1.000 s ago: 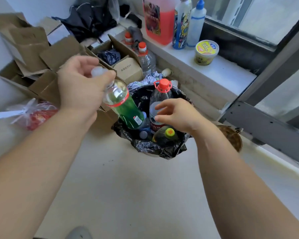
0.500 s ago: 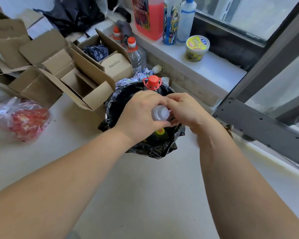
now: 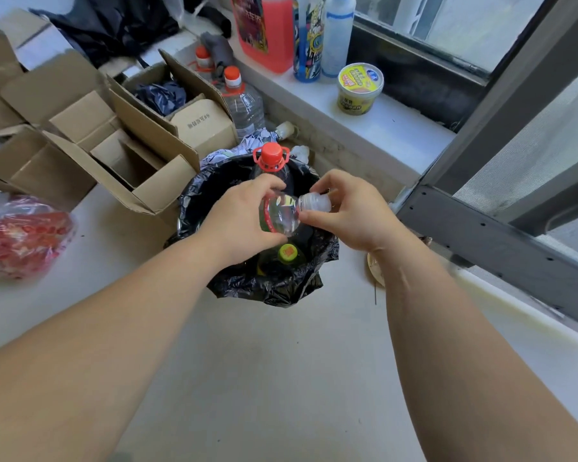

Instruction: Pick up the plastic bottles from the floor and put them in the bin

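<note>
Both hands meet over the bin point(image 3: 194, 208), a black-bagged one standing on the pale floor point(image 3: 264, 361). The left hand point(image 3: 241, 225) is wrapped around the body of a clear bottle point(image 3: 281, 213) with a green label, holding it on its side above the bin's mouth, neck pointing toward three o'clock. The right hand point(image 3: 351, 215) pinches the bottle's white cap point(image 3: 314, 203) between thumb and fingers.

Inside the bin, at twelve o'clock from the held bottle, a tall bottle with a red cap point(image 3: 270, 156) stands upright. At six o'clock, just below the hands, a dark bottle with a yellow-green cap point(image 3: 287, 253) lies among the bag's folds.

At ten o'clock from the bin sit open cardboard boxes point(image 3: 114, 138). At nine o'clock, well apart, a red plastic bag point(image 3: 20, 235) lies on the floor. At twelve o'clock, behind the bin, a large clear jug with a red cap point(image 3: 244, 105) stands against the ledge point(image 3: 397, 128), which carries a yellow tub point(image 3: 359, 90) at one o'clock.
</note>
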